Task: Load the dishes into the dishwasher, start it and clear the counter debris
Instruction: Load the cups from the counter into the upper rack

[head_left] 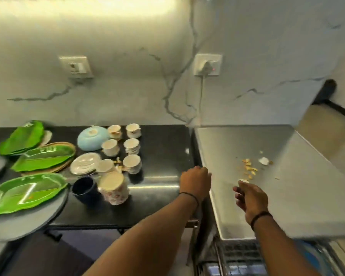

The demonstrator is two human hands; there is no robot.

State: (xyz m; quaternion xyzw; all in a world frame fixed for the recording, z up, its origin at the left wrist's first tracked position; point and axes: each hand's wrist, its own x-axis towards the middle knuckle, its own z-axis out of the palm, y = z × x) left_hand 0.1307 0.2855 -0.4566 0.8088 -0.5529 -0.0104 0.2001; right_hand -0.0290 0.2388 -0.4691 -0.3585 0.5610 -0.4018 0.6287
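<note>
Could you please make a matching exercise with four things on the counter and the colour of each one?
Things:
1. leaf-shaped plate
2. upturned bowl
3. mug
4. crumbs

Colours:
A. yellow-orange
B. dark navy
C. bright green
D. pale blue

Pairs: 1-C, 2-D, 3-B, 4-A

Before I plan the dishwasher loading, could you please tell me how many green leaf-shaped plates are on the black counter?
3: one leaf-shaped plate at the back left, one in the middle on a brown tray, one nearest on a grey plate. More may lie stacked beneath.
</note>
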